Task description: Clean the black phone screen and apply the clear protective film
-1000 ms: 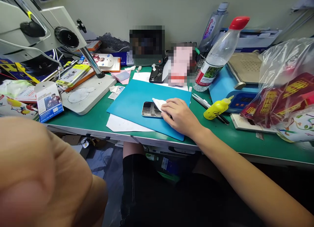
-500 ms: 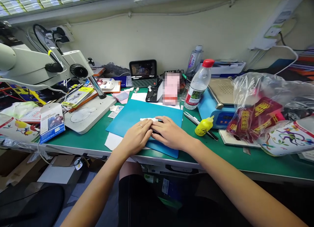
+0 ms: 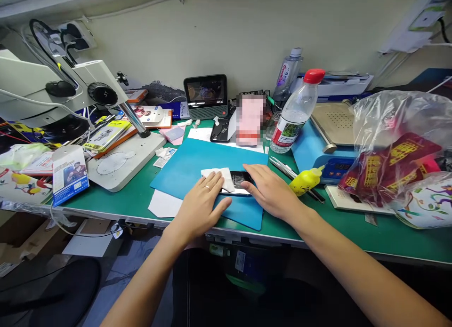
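Closest to us, our left hand (image 3: 203, 204) lies flat on the blue mat (image 3: 183, 169), fingers loosely spread, with the fingertips pressing on a white wipe (image 3: 219, 177) that covers the left end of a phone (image 3: 238, 182). Our right hand (image 3: 271, 190) rests just beside it, grip relaxed and open, fingers touching the phone's right end, not pinching anything. The phone lies flat near the middle of the mat, on the green tabletop (image 3: 353, 230). Just right of our right hand there's a little yellow squeeze bottle (image 3: 305, 181) lying tilted. Farther back stands a water bottle (image 3: 294, 114) with a red cap, and off to the left the microscope base (image 3: 122, 162). Against the wall sits a small screen (image 3: 206, 92).
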A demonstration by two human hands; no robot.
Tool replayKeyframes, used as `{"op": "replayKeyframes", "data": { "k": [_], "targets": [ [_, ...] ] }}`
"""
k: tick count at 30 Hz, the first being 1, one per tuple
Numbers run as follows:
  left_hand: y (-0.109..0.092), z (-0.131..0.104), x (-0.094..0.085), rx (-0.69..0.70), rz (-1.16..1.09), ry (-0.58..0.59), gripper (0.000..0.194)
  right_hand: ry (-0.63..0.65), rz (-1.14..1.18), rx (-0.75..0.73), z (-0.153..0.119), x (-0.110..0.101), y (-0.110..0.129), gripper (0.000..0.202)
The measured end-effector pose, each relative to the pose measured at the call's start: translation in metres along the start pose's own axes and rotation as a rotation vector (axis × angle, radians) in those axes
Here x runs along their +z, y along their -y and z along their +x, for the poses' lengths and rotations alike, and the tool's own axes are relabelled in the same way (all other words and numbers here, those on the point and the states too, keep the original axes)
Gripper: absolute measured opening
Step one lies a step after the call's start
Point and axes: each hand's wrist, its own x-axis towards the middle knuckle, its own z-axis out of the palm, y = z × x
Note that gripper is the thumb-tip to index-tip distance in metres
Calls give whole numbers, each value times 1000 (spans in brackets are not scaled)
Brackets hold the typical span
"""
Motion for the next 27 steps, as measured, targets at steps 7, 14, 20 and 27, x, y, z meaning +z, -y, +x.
{"op": "replayKeyframes", "data": {
  "k": [7, 14, 20, 27],
  "targets": [
    [-42, 35, 9, 101, -21, -7, 67, -62, 128, 20, 0, 1, 1, 42],
    [-42, 7, 8, 92, 32, -26, 68, -54, 86, 8, -3, 7, -2, 40],
    [-9, -33, -4, -60, 172, -49, 62, -13, 80, 44, -3, 4, 1, 44],
    [-6, -43, -1, -104, 178, -53, 61, -21, 60, 36, -3, 6, 0, 42]
  ]
}}
